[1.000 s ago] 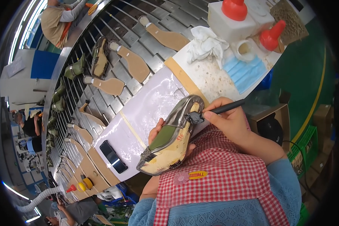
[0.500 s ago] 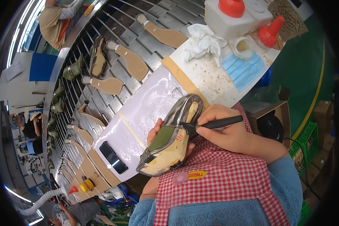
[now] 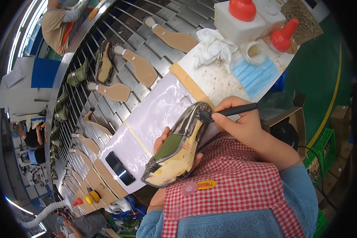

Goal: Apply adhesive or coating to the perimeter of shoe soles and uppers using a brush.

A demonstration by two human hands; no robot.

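A shoe upper on its last is tilted with its underside partly toward me: olive green side, dark metallic edge, cream bottom. My left hand is wrapped round its middle from beneath; fingertips show on one side and part of the hand on the other. In my right hand is a black-handled brush, gripped near its head. The dark head touches the rim of the shoe's far, rounded end; its bristles are hard to make out.
Beyond the lilac worktop, tan insoles and other shoes lie on a metal slat conveyor. A phone is at left. At far right are a crumpled white cloth, an open white pot, a blue mask and red-capped bottles.
My right hand has moved the brush up along the shoe's edge, from its middle to the far rounded end. The shoe in my left hand has barely shifted.
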